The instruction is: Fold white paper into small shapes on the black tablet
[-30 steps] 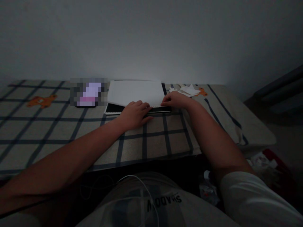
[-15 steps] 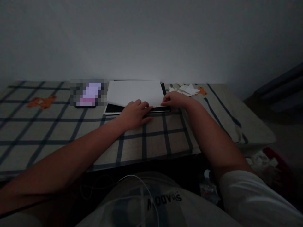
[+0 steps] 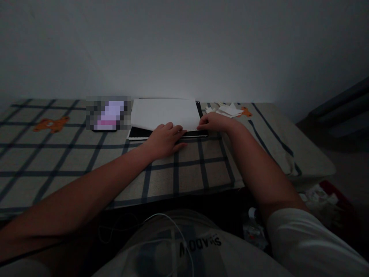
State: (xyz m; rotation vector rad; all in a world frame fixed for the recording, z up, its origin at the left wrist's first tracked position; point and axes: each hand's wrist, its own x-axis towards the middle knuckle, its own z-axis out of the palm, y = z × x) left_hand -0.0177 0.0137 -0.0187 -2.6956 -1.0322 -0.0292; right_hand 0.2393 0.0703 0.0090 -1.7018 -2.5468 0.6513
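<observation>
A white sheet of paper (image 3: 165, 112) lies on a black board (image 3: 137, 132) at the far side of a bed with a checked cover (image 3: 72, 154). My left hand (image 3: 163, 139) rests palm down on the near edge of the paper and board, fingers stretched out. My right hand (image 3: 215, 121) pinches the sheet's near right corner with its fingers closed.
A blurred-out lit object (image 3: 108, 113) lies left of the board. Folded scraps of white paper (image 3: 227, 110) sit at the back right. A grey wall (image 3: 184, 46) stands behind the bed. Clutter (image 3: 319, 196) lies on the floor at the right. A white cable (image 3: 173, 227) runs over my lap.
</observation>
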